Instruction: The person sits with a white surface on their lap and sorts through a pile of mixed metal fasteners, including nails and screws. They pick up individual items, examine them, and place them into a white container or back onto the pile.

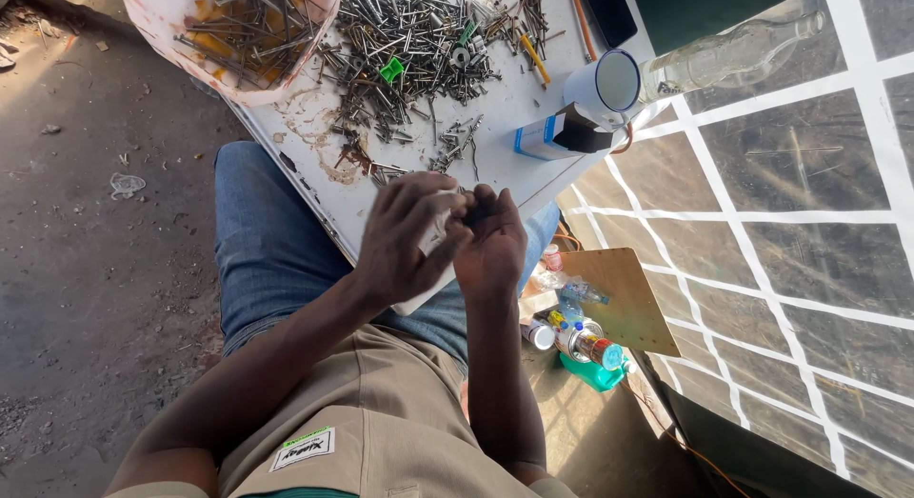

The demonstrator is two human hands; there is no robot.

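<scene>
Dirt ground lay at the left, and a white board (pixel 533 112) rested across the person's denim-clad lap. On it spread a heap of grey nails (pixel 409 41), with a green bit (pixel 391 69) among them, beside a pink tub (pixel 171 22), a white mug (pixel 602 84) and a small blue box (pixel 543 136). Both hands met just above the board's near edge. The left hand (pixel 405 241) had its fingers curled around a small pale piece (pixel 440 222), mostly hidden. The right hand (pixel 490 246) pinched something dark at its fingertips; what it was could not be told. A clear bottle (pixel 733 50) lay at the right.
</scene>
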